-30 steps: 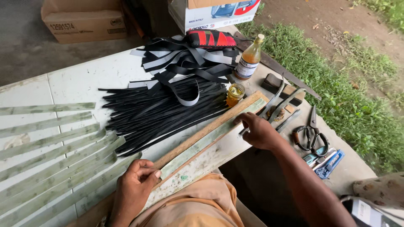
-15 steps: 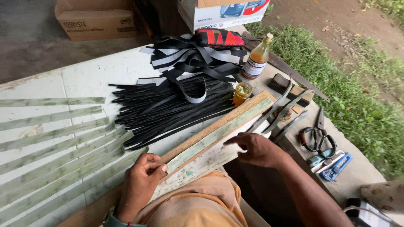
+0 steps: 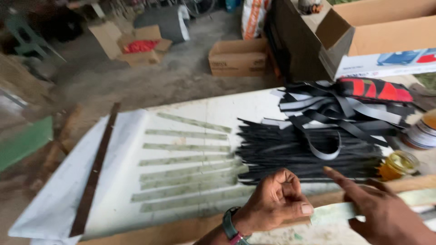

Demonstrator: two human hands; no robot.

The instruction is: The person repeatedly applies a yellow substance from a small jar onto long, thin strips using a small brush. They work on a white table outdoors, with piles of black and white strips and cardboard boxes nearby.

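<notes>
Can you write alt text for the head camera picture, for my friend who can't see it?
The left hand pinches a pale green strip beside the right hand, above a white table. More green strips lie in rows next to black strips. Cardboard boxes sit behind.

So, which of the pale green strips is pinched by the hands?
The short pale green strip near the bottom edge, between left hand and right hand; the others lie flat, untouched, on the white sheet.
</notes>
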